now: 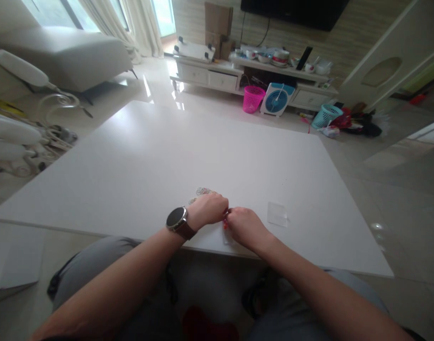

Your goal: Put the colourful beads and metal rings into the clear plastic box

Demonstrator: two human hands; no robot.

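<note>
My left hand (214, 208), with a watch (176, 219) on its wrist, is closed near the table's front edge. Right against it, my right hand (245, 226) is closed too, the fingertips of both meeting. Small red and orange bits (225, 224) show between and just below the fingers; their kind is too small to tell, and what each hand grips is hidden. Below them lies a clear plastic piece (228, 239), partly covered by my right hand. Just beyond my left hand lie small looped or patterned bits (203, 191). A clear square plastic piece (277, 214) lies to the right.
The hands work over a large white table (209, 147). Chairs with curled metal frames (57, 102) stand at the left. Beyond the table are a pink basket (252, 99), a blue-and-white box fan (277, 99), a teal basket (326, 116) and a low cabinet (222, 81).
</note>
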